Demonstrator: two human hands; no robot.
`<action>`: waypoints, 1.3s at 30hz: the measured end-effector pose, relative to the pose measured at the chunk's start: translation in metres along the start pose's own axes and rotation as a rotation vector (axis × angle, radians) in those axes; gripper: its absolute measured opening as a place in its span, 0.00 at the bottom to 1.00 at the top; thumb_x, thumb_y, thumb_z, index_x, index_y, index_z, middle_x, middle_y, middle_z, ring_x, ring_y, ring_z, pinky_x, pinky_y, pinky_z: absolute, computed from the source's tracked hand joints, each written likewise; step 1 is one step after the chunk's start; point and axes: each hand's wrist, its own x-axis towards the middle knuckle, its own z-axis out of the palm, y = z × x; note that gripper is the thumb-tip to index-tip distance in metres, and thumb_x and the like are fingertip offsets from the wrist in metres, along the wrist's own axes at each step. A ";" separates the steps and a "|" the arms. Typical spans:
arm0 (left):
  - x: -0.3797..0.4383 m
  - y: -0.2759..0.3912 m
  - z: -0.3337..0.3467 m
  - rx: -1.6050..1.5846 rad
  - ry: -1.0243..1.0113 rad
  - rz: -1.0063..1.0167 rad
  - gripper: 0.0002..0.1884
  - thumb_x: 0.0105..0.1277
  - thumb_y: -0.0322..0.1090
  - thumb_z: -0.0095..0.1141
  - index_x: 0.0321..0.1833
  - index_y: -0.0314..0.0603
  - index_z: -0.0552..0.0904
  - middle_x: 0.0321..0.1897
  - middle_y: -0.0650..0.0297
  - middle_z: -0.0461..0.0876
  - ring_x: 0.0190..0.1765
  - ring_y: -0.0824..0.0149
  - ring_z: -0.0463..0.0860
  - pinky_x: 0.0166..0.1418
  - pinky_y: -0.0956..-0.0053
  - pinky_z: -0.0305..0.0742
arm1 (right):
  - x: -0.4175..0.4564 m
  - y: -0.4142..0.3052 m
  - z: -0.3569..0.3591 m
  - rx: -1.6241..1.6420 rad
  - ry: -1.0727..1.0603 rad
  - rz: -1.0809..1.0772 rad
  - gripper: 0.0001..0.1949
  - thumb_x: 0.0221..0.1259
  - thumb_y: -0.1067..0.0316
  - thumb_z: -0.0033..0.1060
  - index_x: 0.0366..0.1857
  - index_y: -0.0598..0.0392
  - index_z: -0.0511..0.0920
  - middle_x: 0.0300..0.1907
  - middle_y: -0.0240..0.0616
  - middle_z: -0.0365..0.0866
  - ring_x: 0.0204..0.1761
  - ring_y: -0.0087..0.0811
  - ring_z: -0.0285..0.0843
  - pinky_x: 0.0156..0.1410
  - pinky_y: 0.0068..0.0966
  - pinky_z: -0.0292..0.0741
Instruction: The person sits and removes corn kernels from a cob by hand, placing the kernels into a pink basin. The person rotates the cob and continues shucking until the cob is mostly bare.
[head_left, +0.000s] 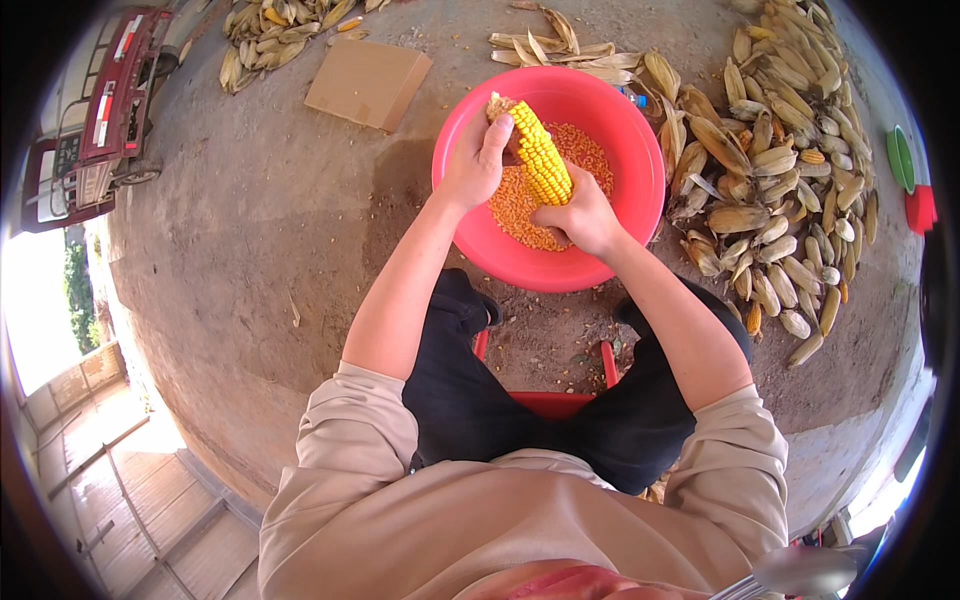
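Observation:
A husked ear of yellow corn (541, 161) is held at a slant between both my hands. My left hand (480, 157) grips its upper end, where kernels are off and rough cob shows beside the thumb. Around the lower end, the fingers and thumb of my right hand (581, 214) are closed. Both hands are over a red plastic basin (637, 225). Loose corn kernels (517, 210) cover part of the basin's bottom, and the hands and ear hide some of them.
Unhusked corn ears (780, 165) lie heaped at the right, with husks (600, 60) behind the basin. A flattish cardboard box (360, 82) lies to the left. My legs straddle a red seat (551, 403). A red vehicle (112, 97) stands far left; a green basin (900, 159) is far right.

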 end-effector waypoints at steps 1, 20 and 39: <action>-0.001 -0.001 -0.002 -0.031 -0.002 -0.019 0.26 0.85 0.54 0.40 0.68 0.37 0.71 0.54 0.62 0.82 0.55 0.73 0.83 0.56 0.73 0.82 | -0.001 -0.002 0.000 0.059 -0.029 0.056 0.21 0.47 0.75 0.68 0.49 0.61 0.76 0.29 0.36 0.80 0.20 0.26 0.76 0.24 0.27 0.73; -0.001 0.016 0.006 -0.008 -0.177 -0.038 0.24 0.82 0.49 0.50 0.69 0.36 0.71 0.59 0.51 0.84 0.60 0.59 0.86 0.65 0.62 0.82 | -0.003 -0.005 0.001 0.210 -0.065 0.136 0.12 0.47 0.76 0.66 0.36 0.60 0.75 0.22 0.34 0.76 0.16 0.26 0.73 0.19 0.27 0.69; 0.003 0.010 0.003 -0.091 -0.235 -0.036 0.31 0.75 0.44 0.63 0.74 0.37 0.66 0.63 0.51 0.82 0.66 0.58 0.82 0.70 0.59 0.78 | -0.001 -0.004 -0.003 0.269 -0.089 0.179 0.15 0.51 0.80 0.63 0.44 0.62 0.74 0.23 0.36 0.75 0.16 0.27 0.72 0.17 0.24 0.63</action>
